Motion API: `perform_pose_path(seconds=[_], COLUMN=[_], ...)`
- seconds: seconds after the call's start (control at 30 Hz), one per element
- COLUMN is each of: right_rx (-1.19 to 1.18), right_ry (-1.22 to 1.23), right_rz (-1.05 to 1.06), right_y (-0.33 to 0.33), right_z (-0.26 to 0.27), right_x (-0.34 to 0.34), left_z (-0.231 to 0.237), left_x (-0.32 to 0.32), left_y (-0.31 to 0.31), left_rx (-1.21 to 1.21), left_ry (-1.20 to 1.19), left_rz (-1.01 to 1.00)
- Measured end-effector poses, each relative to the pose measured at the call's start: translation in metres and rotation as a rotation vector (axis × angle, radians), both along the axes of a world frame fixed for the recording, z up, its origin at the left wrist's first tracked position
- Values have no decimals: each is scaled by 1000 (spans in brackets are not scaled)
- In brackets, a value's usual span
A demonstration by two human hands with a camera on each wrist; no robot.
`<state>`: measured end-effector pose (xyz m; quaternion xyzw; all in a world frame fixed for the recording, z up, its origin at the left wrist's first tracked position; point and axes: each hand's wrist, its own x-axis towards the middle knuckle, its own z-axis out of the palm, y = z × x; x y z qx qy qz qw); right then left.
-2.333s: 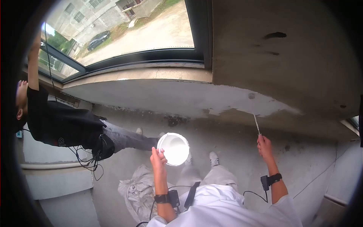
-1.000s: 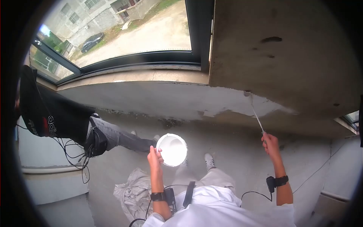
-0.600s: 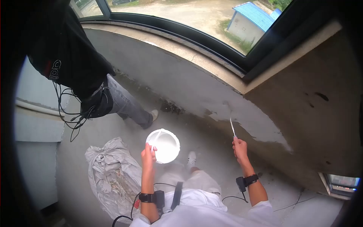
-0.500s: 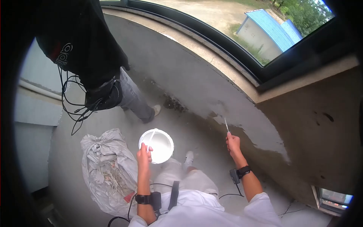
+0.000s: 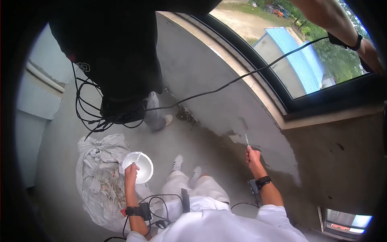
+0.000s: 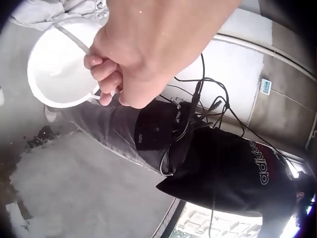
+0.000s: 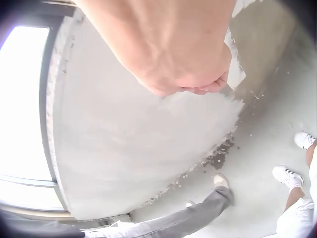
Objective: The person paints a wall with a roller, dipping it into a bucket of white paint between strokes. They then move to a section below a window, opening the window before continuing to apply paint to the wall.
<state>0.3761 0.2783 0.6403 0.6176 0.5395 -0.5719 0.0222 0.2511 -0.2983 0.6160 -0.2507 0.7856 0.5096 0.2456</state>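
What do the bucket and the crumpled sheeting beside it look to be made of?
Bucket: probably plastic, smooth and white, judging by its thick round rim and flat strap handle.
Sheeting: thin cloth or woven plastic, matt pale grey, given its soft creases; I can't tell which.

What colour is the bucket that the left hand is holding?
White; the bucket shows best in the left wrist view.

Left hand [image 5: 131, 172] curled, right hand [image 5: 253, 156] curled, well apart
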Motion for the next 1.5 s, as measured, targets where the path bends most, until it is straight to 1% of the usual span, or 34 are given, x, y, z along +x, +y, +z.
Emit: perform_pose_path(seconds=[0.1, 0.13, 0.23, 0.33, 0.4, 0.43, 0.5, 0.63, 0.67, 0.73, 0.83, 0.97, 1.03, 1.1, 1.13, 1.2, 1.3, 1.37, 1.43, 1.47, 1.5], right_rx=[-29, -40, -67, -57, -21, -6, -44, -167, -227, -304, -357, -366, -334, -317, -313, -290, -291, -318, -347, -319, -308], right_ry=[64, 90, 172, 260, 269, 272, 291, 289, 287, 270, 201, 99, 28, -16, -32, -40, -51, -31, -24, -71, -96], right_rz=[-67, -97, -189, -266, -269, -261, -274, -311, -330, -293, -236, -176, -154, -136, -151, -137, -138, -123, -122, -117, -101], right_y=[1, 0, 1, 8, 8, 8, 13, 23, 33, 48, 65, 73, 70, 61, 53, 42, 24, 23, 21, 9, 7], right_z=[85, 108, 160, 188, 200, 204, 189, 146, 126, 82, 24, -62, -111, -163, -185, -247, -328, -380, -422, -424, -436], right_x=[47, 65, 113, 155, 172, 178, 185, 170, 165, 156, 133, 91, 67, 43, 31, 12, 1, -13, -10, -13, -17], left_z=[-30, -42, -73, -97, -110, -110, -111, -88, -81, -67, -50, -51, -55, -64, -73, -95, -135, -157, -184, -189, -196], left_x=[-4, -6, -5, -1, 0, 2, 6, 36, 45, 65, 99, 137, 148, 159, 162, 174, 188, 193, 204, 201, 203], left_y=[-29, -33, -35, -25, -24, -26, -27, -15, -5, 12, 42, 63, 75, 84, 85, 85, 80, 97, 106, 91, 96], left_rx=[1, -10, 67, 98, 109, 143, 205, 318, 325, 328, 253, 140, 101, 37, 7, -50, -49, -30, -25, 38, 28], left_ry=[-73, -93, -127, -138, -156, -138, -100, -58, -39, -15, 70, 104, 108, 74, 47, -10, -16, -26, -42, -46, -66], left_rz=[38, 52, 22, 53, 83, 112, 179, 235, 260, 312, 412, 554, 583, 649, 651, 659, 607, 603, 609, 575, 569])
